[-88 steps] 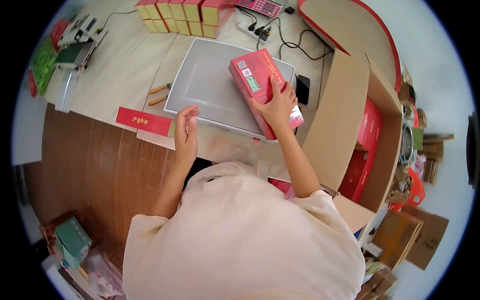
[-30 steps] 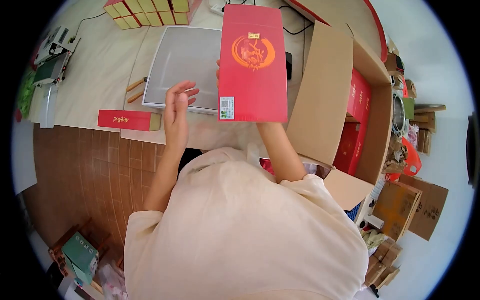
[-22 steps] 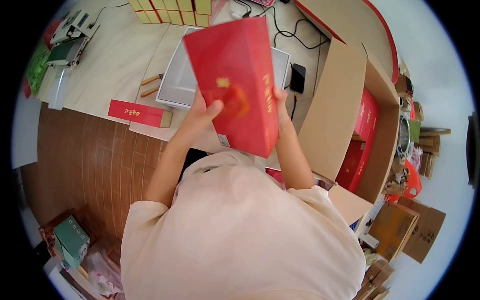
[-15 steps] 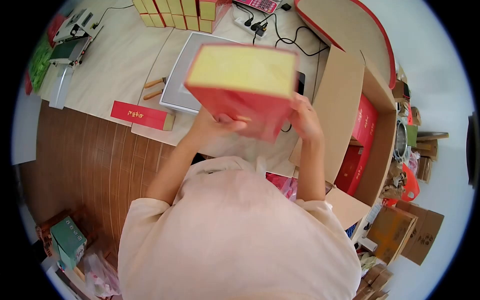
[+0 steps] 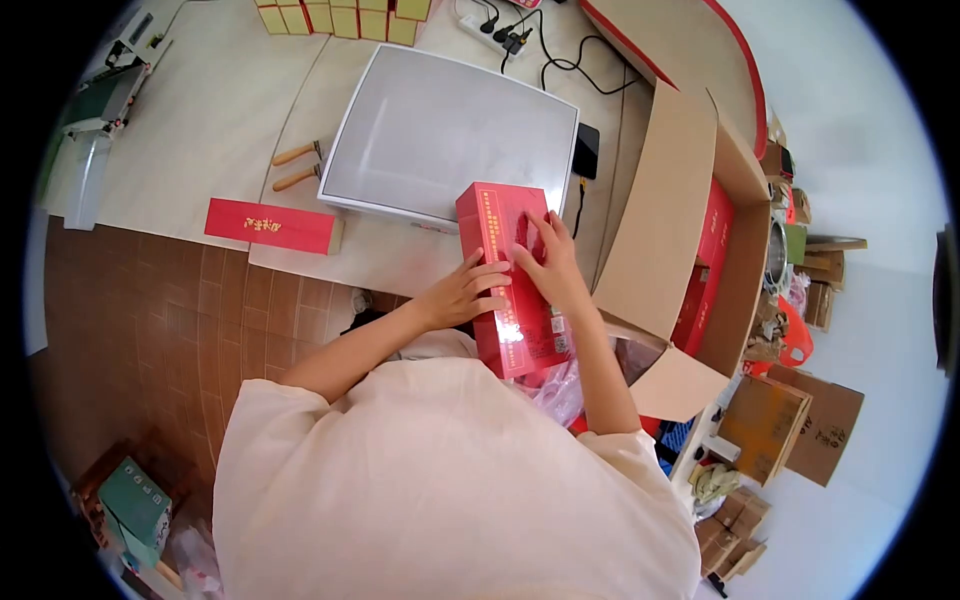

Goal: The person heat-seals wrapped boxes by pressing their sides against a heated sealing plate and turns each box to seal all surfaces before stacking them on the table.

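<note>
A red box [image 5: 515, 300] with gold print lies at the near edge of the table, close to my body. My left hand [image 5: 465, 290] rests against its left side, fingers over the edge. On its top face lies my right hand [image 5: 548, 262], with fingers bent and a little apart. Just beyond the box is a flat grey panel with a white frame [image 5: 450, 130]. A narrow red box [image 5: 268, 226] lies to the left, near two wooden-handled tools [image 5: 297, 167].
An open cardboard carton [image 5: 655, 210] holding red boxes [image 5: 712, 235] stands on the right. Stacked yellow-and-red boxes [image 5: 345, 22] are at the back. A power strip [image 5: 490, 30] with cables and a black phone [image 5: 586, 151] lie beyond and beside the panel.
The red box has been turned and lowered from above the panel to the near table edge. Both hands came down with it, and its yellow end no longer shows.
</note>
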Demonstrator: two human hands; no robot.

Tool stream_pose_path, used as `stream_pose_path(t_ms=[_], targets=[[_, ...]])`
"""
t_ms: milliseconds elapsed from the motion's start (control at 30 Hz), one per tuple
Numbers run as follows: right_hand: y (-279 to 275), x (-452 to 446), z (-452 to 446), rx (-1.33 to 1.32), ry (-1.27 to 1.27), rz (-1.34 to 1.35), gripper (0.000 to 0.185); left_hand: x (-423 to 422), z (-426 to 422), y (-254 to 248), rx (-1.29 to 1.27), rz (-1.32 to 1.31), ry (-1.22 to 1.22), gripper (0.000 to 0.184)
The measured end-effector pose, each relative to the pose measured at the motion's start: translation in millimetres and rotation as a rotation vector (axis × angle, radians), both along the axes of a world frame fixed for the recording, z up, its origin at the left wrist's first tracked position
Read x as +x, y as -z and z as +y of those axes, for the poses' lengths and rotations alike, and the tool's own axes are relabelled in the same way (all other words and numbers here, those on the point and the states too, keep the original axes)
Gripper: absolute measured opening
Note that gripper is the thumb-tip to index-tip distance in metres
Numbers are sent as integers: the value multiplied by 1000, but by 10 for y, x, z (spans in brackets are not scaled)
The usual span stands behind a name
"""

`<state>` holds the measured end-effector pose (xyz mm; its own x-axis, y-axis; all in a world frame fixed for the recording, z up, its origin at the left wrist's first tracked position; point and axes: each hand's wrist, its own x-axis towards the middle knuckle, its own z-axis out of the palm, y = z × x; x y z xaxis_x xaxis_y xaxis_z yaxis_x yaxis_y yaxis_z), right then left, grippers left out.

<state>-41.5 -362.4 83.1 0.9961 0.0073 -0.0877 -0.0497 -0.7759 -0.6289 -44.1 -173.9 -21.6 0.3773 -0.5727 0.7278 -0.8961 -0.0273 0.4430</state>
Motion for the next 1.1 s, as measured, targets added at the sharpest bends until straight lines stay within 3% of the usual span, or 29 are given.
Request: stream_pose_path(t_ms=[33,100,233,667,767,867,933,1000,1033,1100], targets=[[61,33,127,-12,2,12,64,-45,10,77,4,-8,-20,35],[168,130,366,-289,97,-30,84,-100,46,263,5,1,-10,36],[224,286,687,-485,185,-1,98,-99,177,366,21,22,9,37],[458,726,869,-614,287,-45,95,292,229,648,50,4,44,28],[489,896,875,-606,329,-33,95,463,244,565,5,-1,18,42],[490,1040,830,-570,323,-8,98,591,255,522,-41,80,26,28],[321,1072,696,-554,302,104,96,701,307,425,-12,29,35,33],[413,1145,195,279,196,140,93,851,409,166,24,-101,-34,51],[-203,966,243,425,311,293,86,910,481,-50,25,-112,-25,51],[-658,684,30,520,317,142,78,1011,631,-565,-169,115,-71,60]])
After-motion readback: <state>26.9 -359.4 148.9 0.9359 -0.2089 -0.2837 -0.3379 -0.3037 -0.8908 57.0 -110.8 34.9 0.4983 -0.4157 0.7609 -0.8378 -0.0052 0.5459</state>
